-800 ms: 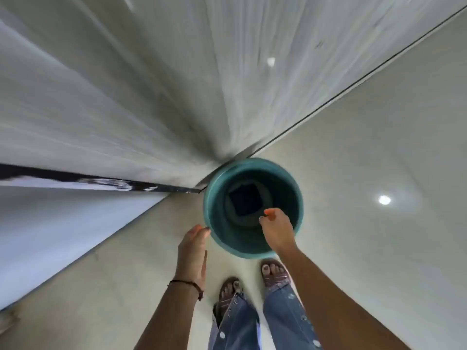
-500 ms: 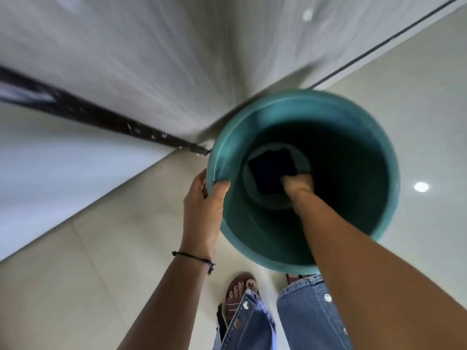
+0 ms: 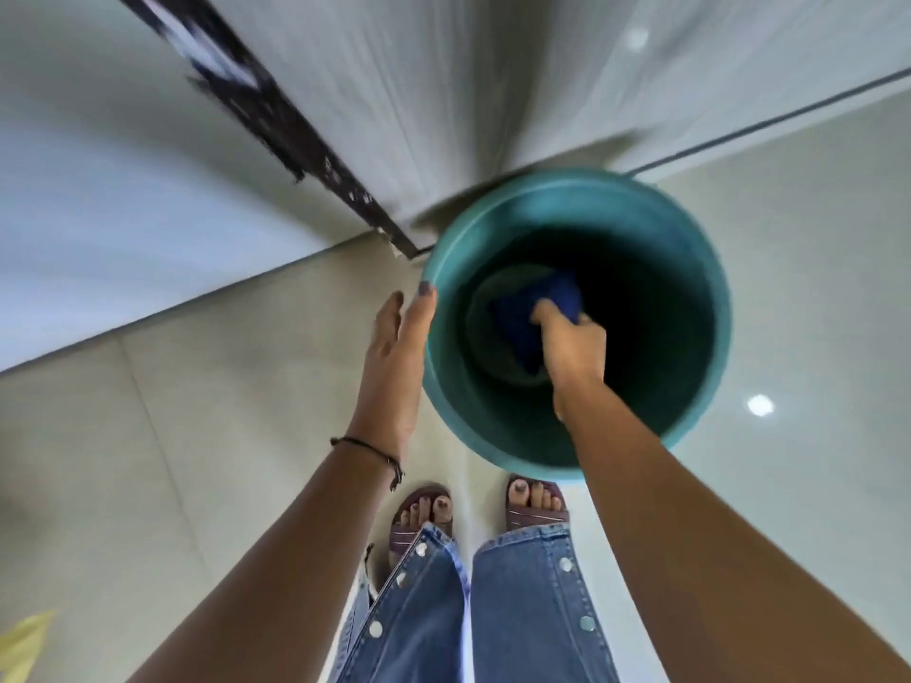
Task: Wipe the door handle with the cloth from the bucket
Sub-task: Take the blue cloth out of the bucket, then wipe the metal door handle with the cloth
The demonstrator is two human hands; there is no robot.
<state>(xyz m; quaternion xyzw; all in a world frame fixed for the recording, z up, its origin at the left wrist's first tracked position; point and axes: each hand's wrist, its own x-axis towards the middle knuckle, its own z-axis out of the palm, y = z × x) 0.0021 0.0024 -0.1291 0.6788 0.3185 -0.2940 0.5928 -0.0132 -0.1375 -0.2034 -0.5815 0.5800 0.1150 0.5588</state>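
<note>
While bucket point(image 3: 700, 268) sits on tiled floor point(image 3: 148, 436) | pale door point(image 3: 443, 91) behind

Bucket point(image 3: 690, 386): standing on floor point(image 3: 197, 436), directly in front of person's feet, w/ back rim sitting close against base of door point(image 3: 443, 91).
Cloth point(image 3: 522, 317): lying inside bucket, at the bottom.
Right hand point(image 3: 572, 342): reaching down inside bucket, fingers closing on cloth.
Left hand point(image 3: 399, 347): resting outside bucket at its left rim, fingertips touching rim edge; fingers lying extended.
Bracelet point(image 3: 369, 448): sitting on left wrist, nearer the person than the hand.
Sandals point(image 3: 537, 505): standing on floor btwn the two forearms, just behind bucket's near rim.
Wall point(image 3: 123, 214): running left of door, meeting floor.
</note>
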